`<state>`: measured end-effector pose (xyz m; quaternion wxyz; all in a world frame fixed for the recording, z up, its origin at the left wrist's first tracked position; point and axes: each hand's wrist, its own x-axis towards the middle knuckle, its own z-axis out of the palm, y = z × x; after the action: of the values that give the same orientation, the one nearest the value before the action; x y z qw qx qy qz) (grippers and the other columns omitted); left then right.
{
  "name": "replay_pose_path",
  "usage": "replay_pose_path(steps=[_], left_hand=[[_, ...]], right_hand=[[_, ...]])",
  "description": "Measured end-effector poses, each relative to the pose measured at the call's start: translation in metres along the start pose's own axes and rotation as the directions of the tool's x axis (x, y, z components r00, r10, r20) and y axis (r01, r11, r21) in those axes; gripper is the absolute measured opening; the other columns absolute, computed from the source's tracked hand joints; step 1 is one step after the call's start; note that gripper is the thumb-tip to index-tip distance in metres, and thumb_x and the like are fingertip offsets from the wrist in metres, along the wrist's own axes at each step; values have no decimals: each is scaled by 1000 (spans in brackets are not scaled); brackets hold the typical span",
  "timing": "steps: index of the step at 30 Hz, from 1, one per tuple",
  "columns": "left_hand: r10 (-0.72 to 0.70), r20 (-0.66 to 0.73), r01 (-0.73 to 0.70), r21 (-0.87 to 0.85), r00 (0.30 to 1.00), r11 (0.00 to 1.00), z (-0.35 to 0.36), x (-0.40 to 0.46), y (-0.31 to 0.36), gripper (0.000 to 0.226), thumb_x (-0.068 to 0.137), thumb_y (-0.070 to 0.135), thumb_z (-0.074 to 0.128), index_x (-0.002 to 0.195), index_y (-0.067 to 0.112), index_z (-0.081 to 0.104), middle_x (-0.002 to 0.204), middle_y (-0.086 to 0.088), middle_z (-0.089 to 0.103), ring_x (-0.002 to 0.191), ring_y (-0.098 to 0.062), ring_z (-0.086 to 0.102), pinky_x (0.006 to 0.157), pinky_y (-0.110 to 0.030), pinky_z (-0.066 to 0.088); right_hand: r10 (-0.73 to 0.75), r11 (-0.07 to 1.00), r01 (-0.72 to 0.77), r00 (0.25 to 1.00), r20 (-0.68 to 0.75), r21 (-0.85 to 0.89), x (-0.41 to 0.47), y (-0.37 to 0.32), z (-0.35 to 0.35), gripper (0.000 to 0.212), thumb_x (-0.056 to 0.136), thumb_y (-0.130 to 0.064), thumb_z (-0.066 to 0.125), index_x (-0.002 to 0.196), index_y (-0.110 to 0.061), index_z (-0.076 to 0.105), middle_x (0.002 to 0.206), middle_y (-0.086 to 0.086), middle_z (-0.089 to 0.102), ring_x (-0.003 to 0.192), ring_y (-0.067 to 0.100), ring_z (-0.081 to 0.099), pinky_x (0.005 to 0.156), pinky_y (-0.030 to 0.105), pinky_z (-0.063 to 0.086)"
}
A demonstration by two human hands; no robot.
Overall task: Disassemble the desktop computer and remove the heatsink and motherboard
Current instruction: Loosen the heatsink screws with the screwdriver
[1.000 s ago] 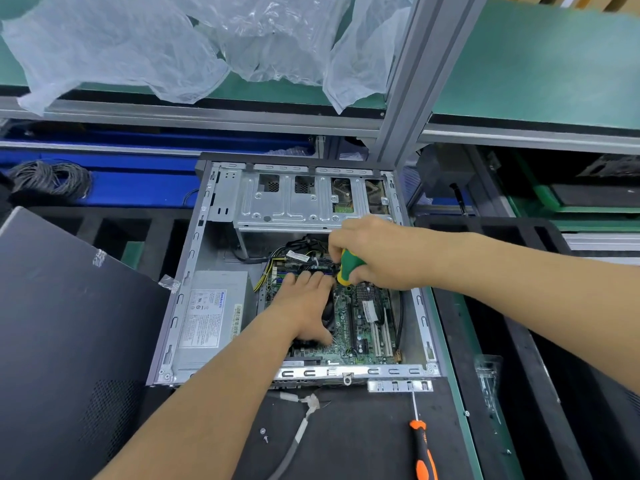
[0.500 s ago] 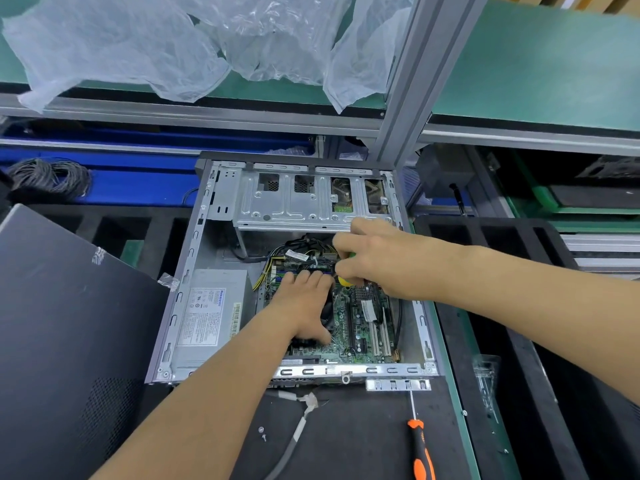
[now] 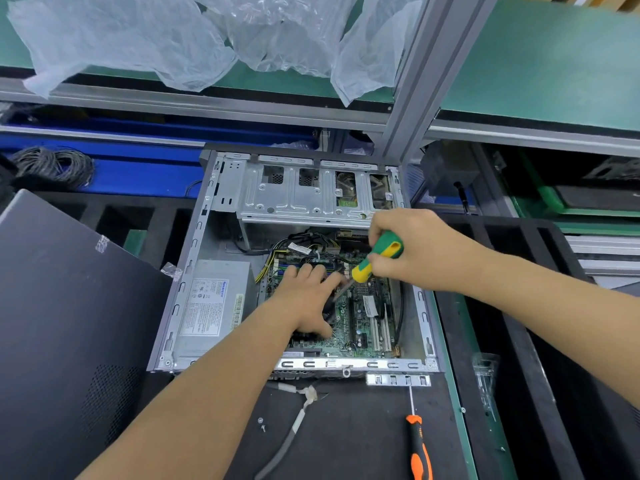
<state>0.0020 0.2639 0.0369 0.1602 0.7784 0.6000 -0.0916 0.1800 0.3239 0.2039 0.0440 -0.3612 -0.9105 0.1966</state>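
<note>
Fingers of right hand [image 3: 412,251] clamp screwdriver [image 3: 377,258] — left hand [image 3: 308,299] flat on heatsink [image 3: 329,310].

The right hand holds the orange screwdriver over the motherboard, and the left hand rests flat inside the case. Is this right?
Not quite. In the head view the right hand holds the green and yellow screwdriver; the orange screwdriver lies in front of the case. The left hand does rest flat inside, over the motherboard.

The power supply [image 3: 214,299] bears a printed label [image 3: 207,306], its text too blurred to read
</note>
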Motion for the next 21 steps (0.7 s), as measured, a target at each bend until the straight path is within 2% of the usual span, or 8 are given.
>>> replay_pose_path(steps=[4,9,14,18,21], left_hand=[[31,19,-31,5,999,1000,-1,-1,-1,87,67,66,66,137,40,21,129,-8,33,116,-29,30,93,-47,24],[41,38,-41,-1,998,999,-1,-2,0,77,70,62,67,134,42,30,131,-9,31,117,-31,27,96,-49,22],[41,51,-41,-13,998,999,-3,-2,1,69,71,60,68,129,42,36,130,-8,31,117,-31,26,97,-50,22],[48,45,-45,-65,998,997,-3,-3,1,54,71,55,70,115,43,40,122,-5,32,109,-27,25,91,-47,21],[53,40,-50,-75,998,996,-3,-4,1,50,71,55,70,110,43,41,119,-3,31,108,-26,26,90,-46,21]], right_hand=[[122,990,-122,993,7,74,-14,15,10,17,77,-29,71,79,-25,55,67,-7,56,57,5,48,51,15,40],[192,971,-195,981,32,137,-28,28,23,17,78,-37,69,80,-29,54,65,-6,56,51,6,45,46,19,39],[228,957,-233,972,49,172,-34,33,33,17,82,-39,67,83,-30,52,66,-2,59,49,7,45,47,25,43],[259,945,-263,965,47,194,-35,35,37,17,83,-37,67,83,-28,52,67,-1,61,47,8,46,44,22,43],[261,948,-267,964,55,176,-36,36,35,18,84,-38,67,83,-28,52,67,-1,60,48,8,46,44,20,41]])
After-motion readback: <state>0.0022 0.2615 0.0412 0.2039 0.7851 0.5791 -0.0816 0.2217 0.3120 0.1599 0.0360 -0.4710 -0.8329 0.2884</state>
